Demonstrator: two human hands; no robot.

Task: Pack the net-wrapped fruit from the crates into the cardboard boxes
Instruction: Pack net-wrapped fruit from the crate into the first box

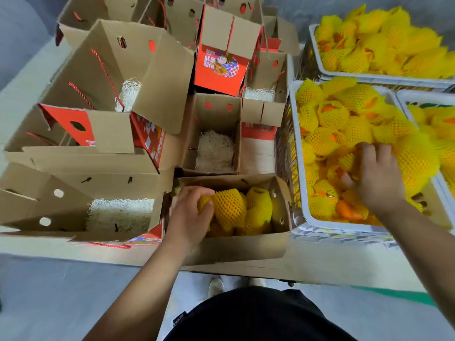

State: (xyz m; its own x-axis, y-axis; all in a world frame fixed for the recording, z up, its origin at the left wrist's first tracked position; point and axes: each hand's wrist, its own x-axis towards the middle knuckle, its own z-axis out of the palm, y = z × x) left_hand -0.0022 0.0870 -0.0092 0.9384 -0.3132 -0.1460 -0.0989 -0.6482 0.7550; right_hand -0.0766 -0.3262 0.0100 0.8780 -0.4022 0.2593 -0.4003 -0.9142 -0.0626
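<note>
The left hand [190, 212] curls round a netted fruit [205, 205], seating it inside the near box [236, 244]. Right of that box, the right hand [374, 175] closes its fingers on another fruit [347, 162] in the crate [299, 193], readying the next one.

The near box [246, 242] holds net-wrapped fruit [230, 210] and sits just left of the near crate [299, 193]. Behind it stands an open box [214, 134] with shredded filler [214, 152] inside. A far crate [316, 52] lies behind the near one, more boxes [98, 94] to the left.
</note>
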